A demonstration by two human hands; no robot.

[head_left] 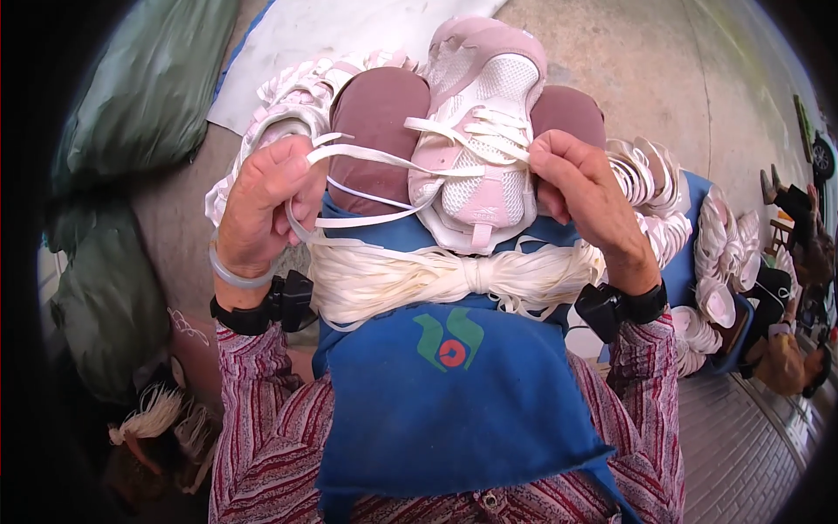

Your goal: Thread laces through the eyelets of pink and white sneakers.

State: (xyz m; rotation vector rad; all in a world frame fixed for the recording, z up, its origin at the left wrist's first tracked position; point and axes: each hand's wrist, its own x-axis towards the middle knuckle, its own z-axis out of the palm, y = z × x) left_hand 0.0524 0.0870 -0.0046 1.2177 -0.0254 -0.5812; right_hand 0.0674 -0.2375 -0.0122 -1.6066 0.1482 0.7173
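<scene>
A pink and white sneaker (483,131) rests between my knees, its heel toward me and its toe pointing away. White lace crosses its tongue. My left hand (275,196) pinches a white shoelace (371,155) that runs across to the shoe, with a loop hanging below. At the shoe's right side my right hand (580,188) has thumb and finger closed on the lace by the eyelets; its other fingers are curled and partly hidden. A thick bundle of cream laces (393,281), tied at its middle, lies across my lap on the blue apron (454,410).
More pink and white sneakers stand in a row (288,118) on the left and in stacks (720,240) on the right. Dark green sacks (144,83) lie at the far left. A white sheet (336,31) covers floor ahead. Other people (790,349) sit at the far right.
</scene>
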